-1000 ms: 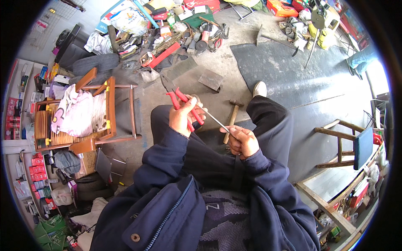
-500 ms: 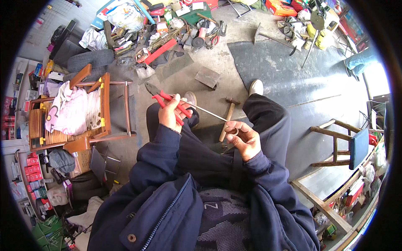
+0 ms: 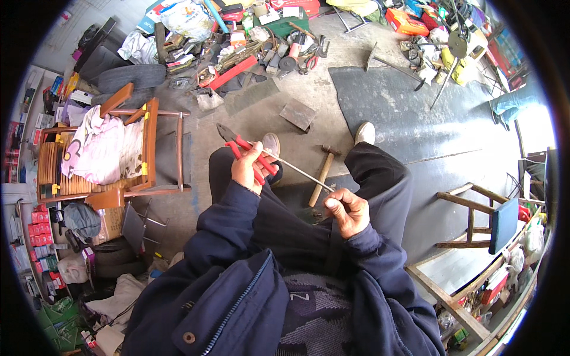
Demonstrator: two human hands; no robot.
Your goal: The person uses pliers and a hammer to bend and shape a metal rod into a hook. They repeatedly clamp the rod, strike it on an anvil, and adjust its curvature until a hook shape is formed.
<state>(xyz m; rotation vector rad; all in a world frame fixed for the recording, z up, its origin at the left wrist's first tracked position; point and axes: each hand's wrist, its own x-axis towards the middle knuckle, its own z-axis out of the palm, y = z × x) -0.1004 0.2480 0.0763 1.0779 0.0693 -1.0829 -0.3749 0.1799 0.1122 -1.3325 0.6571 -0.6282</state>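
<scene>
Running between both hands, a thin metal rod (image 3: 297, 169) has its left end hidden in the left hand (image 3: 247, 169), whose fingers grasp red-handled pliers (image 3: 243, 142), covering part of the handles. Fingers of the right hand (image 3: 350, 212) curl at the other end; whether they pinch it cannot be told. Behind the rod lies a hammer (image 3: 325, 168). A bystander's leg (image 3: 512, 106) blurs into the right rim.
</scene>
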